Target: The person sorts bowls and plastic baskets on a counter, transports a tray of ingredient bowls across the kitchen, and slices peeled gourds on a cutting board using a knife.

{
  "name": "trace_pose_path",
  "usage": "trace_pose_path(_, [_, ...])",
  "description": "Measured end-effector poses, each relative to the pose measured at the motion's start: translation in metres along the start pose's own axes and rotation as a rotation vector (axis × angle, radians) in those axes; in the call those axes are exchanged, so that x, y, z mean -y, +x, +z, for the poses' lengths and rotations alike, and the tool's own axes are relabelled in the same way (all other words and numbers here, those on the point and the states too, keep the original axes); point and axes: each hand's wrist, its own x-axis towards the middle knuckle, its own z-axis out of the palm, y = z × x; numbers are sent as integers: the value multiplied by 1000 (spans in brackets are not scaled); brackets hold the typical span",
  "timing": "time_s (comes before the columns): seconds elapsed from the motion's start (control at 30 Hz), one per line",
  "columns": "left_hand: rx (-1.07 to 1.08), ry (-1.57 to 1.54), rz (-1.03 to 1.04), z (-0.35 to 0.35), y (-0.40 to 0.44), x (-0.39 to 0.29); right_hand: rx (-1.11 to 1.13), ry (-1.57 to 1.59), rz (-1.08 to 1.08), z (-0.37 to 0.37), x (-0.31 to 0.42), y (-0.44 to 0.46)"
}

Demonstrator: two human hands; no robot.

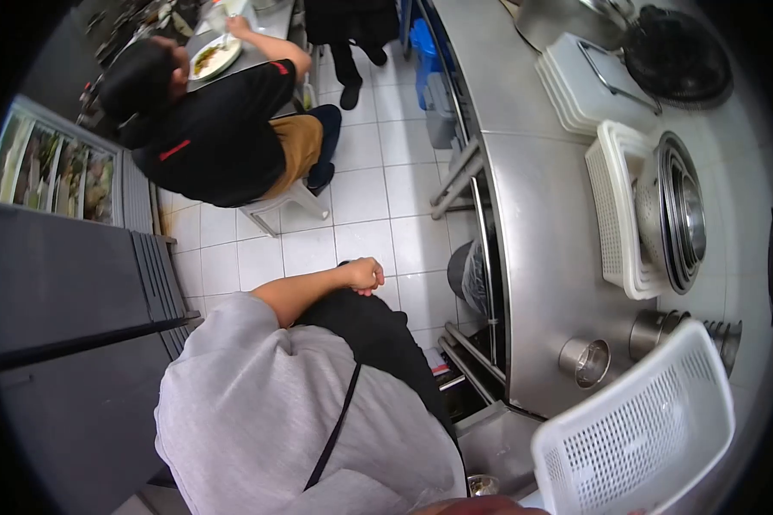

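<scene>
1. Tiled kitchen floor (pixel 358 193): white, running from the centre of the view toward 12 o'clock. Directions treat the view as a clock dial.
2. Grey refrigerator (pixel 69 275): at 9 o'clock. Steel counter (pixel 541 223): along the 1-to-4 o'clock side.
3. Left hand (pixel 366 276): near the dial centre, beyond the thigh of the black trousers (pixel 356 330). Fingers curled inward; nothing visible in the grasp.
4. Right arm (pixel 477 507): a narrow bare strip at the bottom edge, 5 o'clock. Grip of the right hand: cannot be told, owing to the frame cut-off.
5. White perforated basket (pixel 636 429): at 4 o'clock, tilted, interior facing the camera; lower end cut by the frame. Contact with the right hand cannot be confirmed.
6. Steel sink (pixel 502 438): at 5 o'clock, left of the basket. Metal bowl (pixel 483 481): near the bottom edge, partly hidden.
7. Steel cup (pixel 569 359): on the counter at 4 o'clock, just above the basket.
8. Nested steel colanders (pixel 670 215): at 3 o'clock, on edge against the white rectangular baskets (pixel 608 210).
9. Plastic containers (pixel 588 81): stacked between 1 and 2 o'clock, next to a black mesh strainer (pixel 677 58).
10. Seated co-worker (pixel 219 150): black shirt, on a white stool (pixel 275 210) at 10 o'clock; plate of food (pixel 228 64) at 11 o'clock.
11. Standing person (pixel 348 26): dark clothing, 12 o'clock.
</scene>
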Motion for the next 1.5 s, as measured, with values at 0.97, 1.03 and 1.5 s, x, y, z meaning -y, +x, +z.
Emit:
trace_pose_path(0.97, [-1225,-1506,-234,-101,-380,623,948,768,-1799,430,556,-777])
trace_pose_path(1.03, [-1223,-1599,-179,-124,-375,632,1132,788,-1548,449,579,-811])
trace_pose_path(1.5, [-1185,-1476,-248,-356,-427,683,1693,795,-136,648,831,-1011])
